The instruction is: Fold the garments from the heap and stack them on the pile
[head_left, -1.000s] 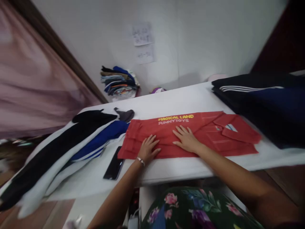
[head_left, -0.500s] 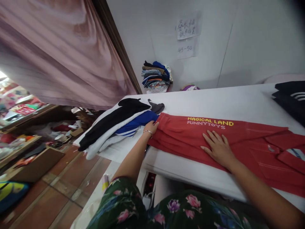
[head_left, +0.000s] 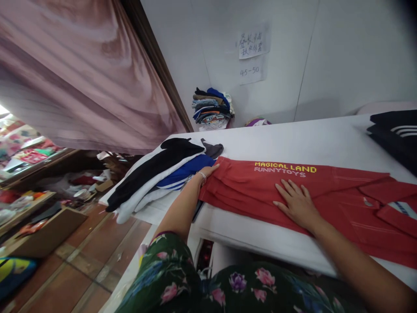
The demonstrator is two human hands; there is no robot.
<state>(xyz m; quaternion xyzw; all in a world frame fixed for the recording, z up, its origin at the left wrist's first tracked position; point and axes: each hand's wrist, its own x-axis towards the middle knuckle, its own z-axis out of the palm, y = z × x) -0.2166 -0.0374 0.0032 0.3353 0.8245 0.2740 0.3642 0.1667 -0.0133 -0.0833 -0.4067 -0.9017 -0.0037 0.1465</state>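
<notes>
A red jacket [head_left: 241, 191] with a collar, a buttoned pocket and yellow and pale lettering lies stretched across the white table [head_left: 289, 141]. My right hand [head_left: 296, 202] rests flat on its middle, fingers spread, just below the lettering. At the jacket's left end, my left hand [head_left: 206, 172] has its fingers closed on the upper corner of the edge. Part of those fingers is hard to see. Close beyond that hand lies a heap of clothes: a blue garment with white stripes [head_left: 187, 171], a black one [head_left: 153, 167] and white ones.
A folded clothes stack [head_left: 211, 108] stands by the wall behind the table. Dark garments with white stripes [head_left: 395, 134] lie at the far right. A pink curtain [head_left: 97, 78] hangs on the left, above a cardboard box [head_left: 48, 230] and clutter on the tiled floor [head_left: 94, 256].
My left hand has shifted slightly up and inward along the jacket's left edge. My right hand stays flat on the cloth. The view has tilted a little.
</notes>
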